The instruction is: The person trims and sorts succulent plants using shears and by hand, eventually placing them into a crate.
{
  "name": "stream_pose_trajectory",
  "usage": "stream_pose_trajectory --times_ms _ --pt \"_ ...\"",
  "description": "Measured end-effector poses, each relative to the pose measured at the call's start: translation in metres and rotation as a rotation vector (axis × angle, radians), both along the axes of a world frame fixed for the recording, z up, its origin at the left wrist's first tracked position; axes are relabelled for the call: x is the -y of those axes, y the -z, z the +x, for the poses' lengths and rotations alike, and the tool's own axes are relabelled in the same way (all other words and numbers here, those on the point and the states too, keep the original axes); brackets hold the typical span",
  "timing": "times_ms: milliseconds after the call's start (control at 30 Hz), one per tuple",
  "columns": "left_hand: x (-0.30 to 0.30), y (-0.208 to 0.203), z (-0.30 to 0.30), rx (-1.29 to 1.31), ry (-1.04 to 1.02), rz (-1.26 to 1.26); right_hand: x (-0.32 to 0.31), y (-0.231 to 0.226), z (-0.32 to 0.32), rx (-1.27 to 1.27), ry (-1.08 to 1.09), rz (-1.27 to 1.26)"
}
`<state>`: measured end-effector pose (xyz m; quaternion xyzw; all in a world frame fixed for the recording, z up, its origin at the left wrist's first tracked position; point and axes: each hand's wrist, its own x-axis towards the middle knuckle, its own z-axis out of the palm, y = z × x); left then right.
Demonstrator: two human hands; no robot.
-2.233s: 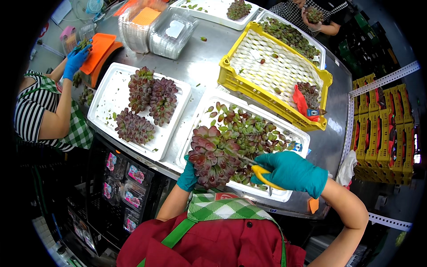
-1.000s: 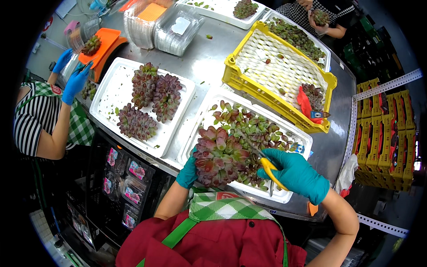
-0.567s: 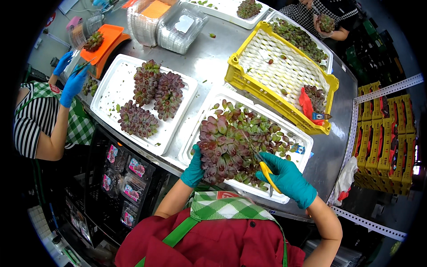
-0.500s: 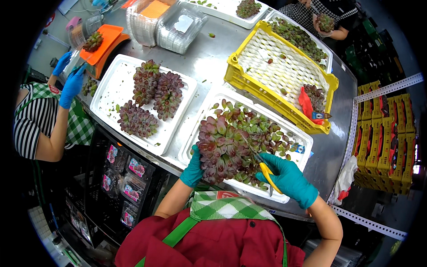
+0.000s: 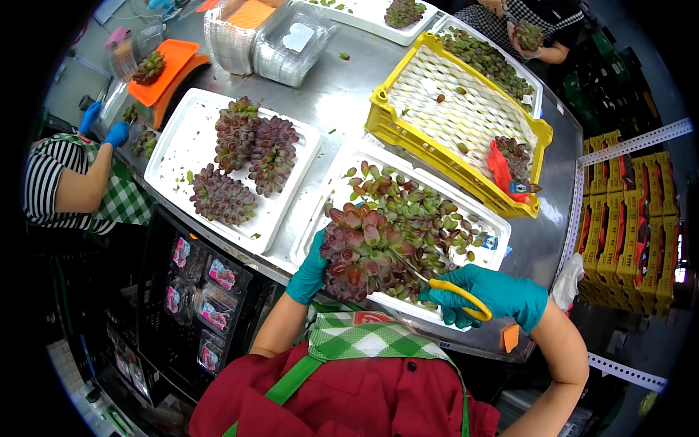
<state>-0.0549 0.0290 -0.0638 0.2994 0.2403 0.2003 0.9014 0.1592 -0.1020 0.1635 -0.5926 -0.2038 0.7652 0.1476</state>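
Note:
A large bunch of dark red grapes [image 5: 357,251] is held by my left hand [image 5: 309,271], which grips its left side with the fingers partly hidden behind it. My right hand [image 5: 491,295] is closed on a pair of scissors with yellow handles [image 5: 445,285]. Their blades point up and left, with the tips among the berries at the bunch's right side. Under the bunch is a white tray [image 5: 300,246] scattered with loose green and reddish grapes [image 5: 429,211]. A small blue-and-white label [image 5: 489,242] lies at the tray's right end.
To the left, another white tray [image 5: 162,162] holds three bunches. Beyond my tray stands a yellow crate [image 5: 384,120] lined with white netting. Clear plastic boxes [image 5: 291,47] are stacked at the back. A co-worker in stripes [image 5: 73,178] works by an orange scale [image 5: 167,73]; another person stands far right.
My right hand has moved right with the scissors, which now lie flatter. The bunch has turned slightly in my left hand. The left co-worker's hands have drawn back from the scale.

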Motion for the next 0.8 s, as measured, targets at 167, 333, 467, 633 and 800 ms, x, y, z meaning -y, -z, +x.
stream_pose_trajectory --times_ms 167,333,467,633,800 --pt "-0.004 -0.003 0.002 0.004 0.027 0.074 -0.014 -0.005 0.007 -0.079 -0.057 -0.062" --pt "-0.007 -0.005 0.001 0.034 0.092 0.158 -0.025 -0.004 0.012 -0.118 -0.065 -0.076" --pt "-0.007 -0.001 0.000 0.031 0.096 0.123 -0.028 0.002 0.011 -0.101 -0.086 -0.074" --pt "-0.006 -0.012 0.002 0.112 0.066 0.073 -0.032 0.001 0.009 0.060 -0.205 -0.054" --pt "-0.004 -0.011 0.000 0.001 0.068 0.159 -0.038 -0.014 -0.003 0.336 -0.377 -0.009"
